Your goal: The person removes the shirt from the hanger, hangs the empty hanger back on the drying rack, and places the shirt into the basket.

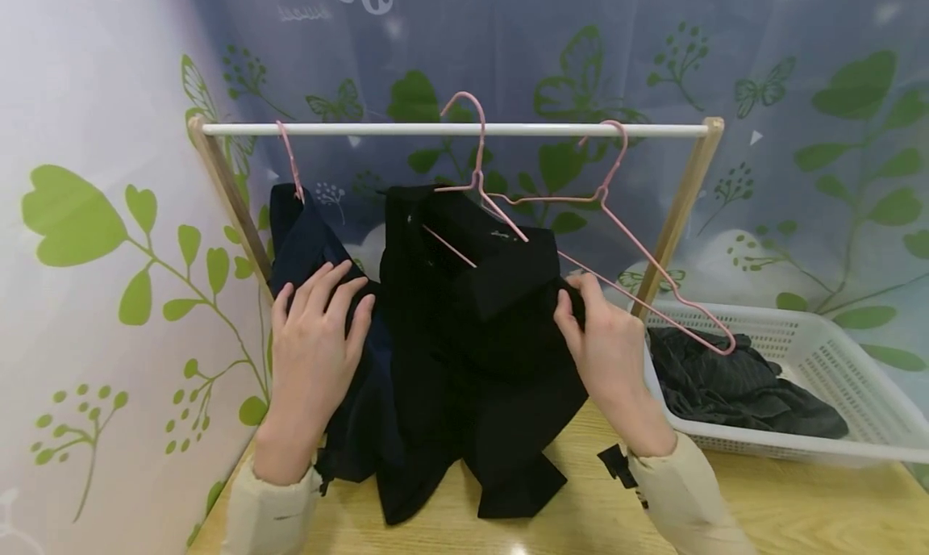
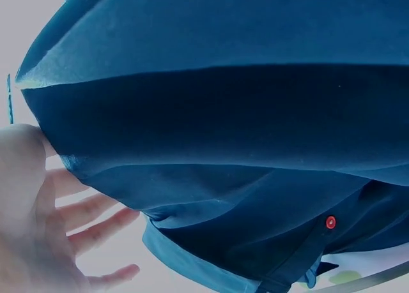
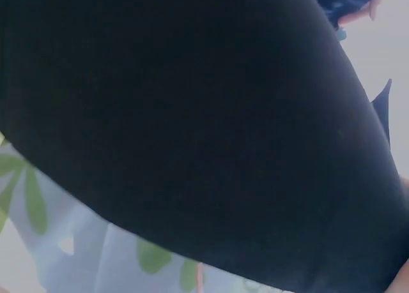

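A: Hands, pls. L first.
B: L hand point(image 1: 315, 337): grip released, fingers spread, resting on navy garment point(image 1: 315, 236). L wrist view shows fingers at garment edge, plus red button point(image 2: 330, 223) on same.
A: R hand?
B: R hand point(image 1: 610, 337): grip pinching black garment point(image 1: 457, 361) near its upper R corner, thumb & fingers bent on the fabric.
A: Garment pos.?
B: Black: ctr of scene, just R of navy, above bench point(image 1: 595, 519). Ctr hanger point(image 1: 479, 148), pink, partly inside neck opening. Hook stands at rail point(image 1: 385, 130), top above it; can't tell if rail bears wt. Navy: L side, on L hanger point(image 1: 289, 152), hooked on rail.
A: Other hangers?
B: One, R hanger point(image 1: 642, 250), on R part of rail, tilted, lower R end in front of basket point(image 1: 864, 377).
A: Basket?
B: White plastic, far R of bench, dk grey cloth point(image 1: 747, 394) bunched inside.
A: Backdrop?
B: Leaf-print curtain point(image 1: 493, 47), far side, behind rail.
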`<state>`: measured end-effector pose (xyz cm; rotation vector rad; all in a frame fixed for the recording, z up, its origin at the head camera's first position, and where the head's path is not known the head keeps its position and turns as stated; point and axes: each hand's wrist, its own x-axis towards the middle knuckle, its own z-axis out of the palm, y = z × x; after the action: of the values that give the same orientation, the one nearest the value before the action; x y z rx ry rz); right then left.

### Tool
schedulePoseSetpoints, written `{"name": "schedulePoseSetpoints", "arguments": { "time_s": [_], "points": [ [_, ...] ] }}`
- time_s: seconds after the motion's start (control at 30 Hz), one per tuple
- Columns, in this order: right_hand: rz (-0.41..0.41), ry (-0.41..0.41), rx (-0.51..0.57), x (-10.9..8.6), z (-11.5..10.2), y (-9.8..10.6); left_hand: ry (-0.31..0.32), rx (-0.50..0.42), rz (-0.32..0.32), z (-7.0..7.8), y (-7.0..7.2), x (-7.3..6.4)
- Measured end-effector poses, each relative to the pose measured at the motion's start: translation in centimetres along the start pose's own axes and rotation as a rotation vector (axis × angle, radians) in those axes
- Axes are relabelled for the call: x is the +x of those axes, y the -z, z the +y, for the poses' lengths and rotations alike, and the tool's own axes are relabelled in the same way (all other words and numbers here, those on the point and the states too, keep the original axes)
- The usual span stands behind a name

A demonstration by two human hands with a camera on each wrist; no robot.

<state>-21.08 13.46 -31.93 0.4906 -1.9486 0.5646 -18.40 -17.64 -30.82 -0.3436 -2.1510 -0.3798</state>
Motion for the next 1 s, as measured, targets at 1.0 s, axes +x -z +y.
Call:
{"name": "schedulePoseSetpoints", "arguments": {
  "time_s": [1.0],
  "points": [
    [-0.197, -0.241, 0.226, -9.4, 11.2, 10.0, -0.194, -0.113, 0.026, 4.1, -1.2, -0.3]
  ]
}}
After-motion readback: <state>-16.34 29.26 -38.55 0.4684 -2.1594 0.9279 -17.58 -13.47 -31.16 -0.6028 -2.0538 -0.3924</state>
